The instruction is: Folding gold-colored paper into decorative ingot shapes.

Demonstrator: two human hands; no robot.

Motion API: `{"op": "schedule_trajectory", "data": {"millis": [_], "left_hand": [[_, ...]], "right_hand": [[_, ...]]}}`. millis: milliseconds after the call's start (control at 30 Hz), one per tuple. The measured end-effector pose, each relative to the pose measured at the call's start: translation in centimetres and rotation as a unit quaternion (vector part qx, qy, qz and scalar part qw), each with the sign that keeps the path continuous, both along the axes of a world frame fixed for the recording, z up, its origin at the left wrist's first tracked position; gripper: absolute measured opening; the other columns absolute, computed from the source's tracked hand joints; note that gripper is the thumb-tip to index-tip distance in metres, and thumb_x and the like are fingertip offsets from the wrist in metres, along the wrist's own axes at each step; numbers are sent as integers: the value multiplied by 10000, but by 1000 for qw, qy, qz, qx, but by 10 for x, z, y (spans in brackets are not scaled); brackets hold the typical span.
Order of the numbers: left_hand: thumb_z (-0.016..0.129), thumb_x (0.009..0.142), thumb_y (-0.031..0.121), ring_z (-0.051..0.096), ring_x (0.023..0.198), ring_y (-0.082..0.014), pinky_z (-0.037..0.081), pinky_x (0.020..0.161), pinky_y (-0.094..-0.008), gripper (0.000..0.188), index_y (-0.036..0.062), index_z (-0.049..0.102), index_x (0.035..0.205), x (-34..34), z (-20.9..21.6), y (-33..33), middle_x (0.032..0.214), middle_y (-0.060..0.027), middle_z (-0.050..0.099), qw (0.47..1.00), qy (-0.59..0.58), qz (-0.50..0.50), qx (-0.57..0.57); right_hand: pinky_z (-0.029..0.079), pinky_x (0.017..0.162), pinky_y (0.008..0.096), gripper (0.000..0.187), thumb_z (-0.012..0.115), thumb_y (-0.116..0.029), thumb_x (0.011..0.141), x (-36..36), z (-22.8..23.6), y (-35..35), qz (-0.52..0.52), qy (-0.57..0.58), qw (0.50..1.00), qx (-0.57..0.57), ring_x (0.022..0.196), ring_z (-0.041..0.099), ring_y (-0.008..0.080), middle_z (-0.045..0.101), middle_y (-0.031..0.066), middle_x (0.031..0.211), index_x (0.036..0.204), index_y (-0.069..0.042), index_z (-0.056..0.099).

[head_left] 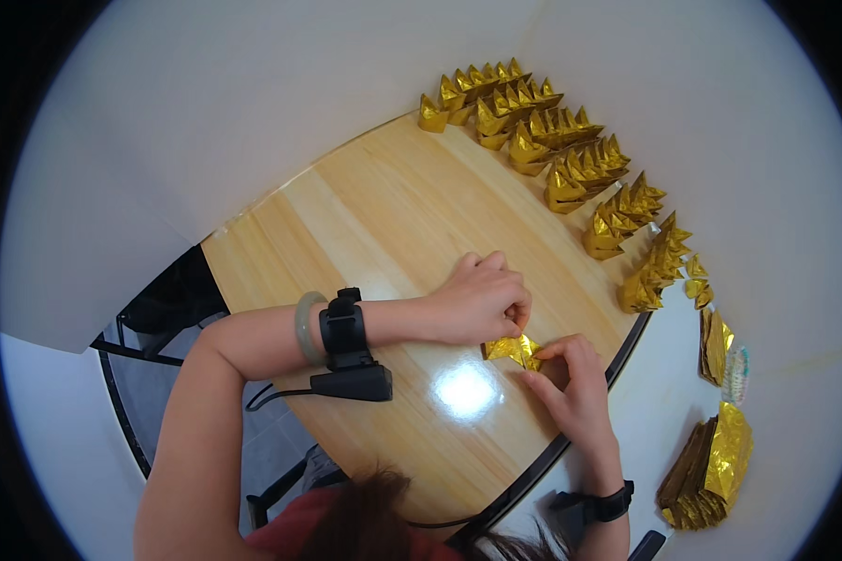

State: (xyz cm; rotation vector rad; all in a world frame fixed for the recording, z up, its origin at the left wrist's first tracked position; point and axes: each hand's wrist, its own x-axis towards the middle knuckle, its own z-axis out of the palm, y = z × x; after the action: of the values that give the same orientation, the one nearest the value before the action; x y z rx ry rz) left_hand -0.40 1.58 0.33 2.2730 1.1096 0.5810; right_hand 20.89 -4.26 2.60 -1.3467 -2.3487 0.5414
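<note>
Left hand (477, 301) & right hand (571, 379) are pinched shut on gold foil piece (512, 350), mid-fold; approx. seven finished rows (571, 154) are lined up, unfolded sheet stacks (711, 463) left.

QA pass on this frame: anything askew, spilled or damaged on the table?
Nothing stands out. Both hands, left hand and right hand, pinch one gold foil piece on the wooden table. Folded gold pieces sit in tidy rows along the far edge; flat foil stacks lie off-table, right.
</note>
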Motion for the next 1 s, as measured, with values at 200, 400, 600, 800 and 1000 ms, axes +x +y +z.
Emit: {"op": "schedule_trajectory", "data": {"millis": [200, 400, 600, 800, 1000], "left_hand": [[717, 768, 216, 447, 1038, -193, 264, 898, -391, 65, 205, 706, 831, -11, -4, 6, 893, 70, 600, 999, -10, -29, -39], [705, 803, 202, 427, 1075, -191, 222, 952, -407, 123, 224, 735, 920, -12, 3, 6, 933, 73, 605, 995, -1, -58, -75], [697, 812, 194, 431, 1070, -191, 224, 957, -406, 158, 226, 747, 959, -13, 0, 7, 934, 74, 602, 996, 1, -65, -60], [692, 817, 198, 433, 1064, -191, 224, 961, -401, 143, 220, 752, 945, -15, -2, 7, 931, 74, 601, 996, -2, -66, -55], [721, 793, 271, 434, 1055, -190, 231, 935, -390, 153, 235, 748, 940, -14, 0, 8, 927, 70, 593, 996, 0, -75, -49]], "right_hand": [[485, 749, 365, 261, 753, -159, 741, -16, 4, -3, -12, -11, 995, 97, 870, 578, 272, 620, 76, 948, 940, -81, 602], [509, 627, 322, 227, 707, -40, 699, -8, -1, -6, -7, -21, 981, 193, 763, 611, 226, 643, 56, 899, 908, -83, 629], [507, 596, 317, 221, 713, 5, 646, -12, 1, -10, 30, -46, 968, 245, 740, 601, 216, 609, 49, 845, 845, -66, 649], [515, 618, 325, 241, 722, 36, 642, -16, 0, -11, 44, -37, 972, 229, 746, 597, 238, 594, 64, 834, 861, -44, 661], [519, 628, 316, 197, 756, -53, 733, -13, -9, -10, -28, 45, 990, 129, 728, 625, 238, 633, 90, 852, 901, -37, 655]]}}
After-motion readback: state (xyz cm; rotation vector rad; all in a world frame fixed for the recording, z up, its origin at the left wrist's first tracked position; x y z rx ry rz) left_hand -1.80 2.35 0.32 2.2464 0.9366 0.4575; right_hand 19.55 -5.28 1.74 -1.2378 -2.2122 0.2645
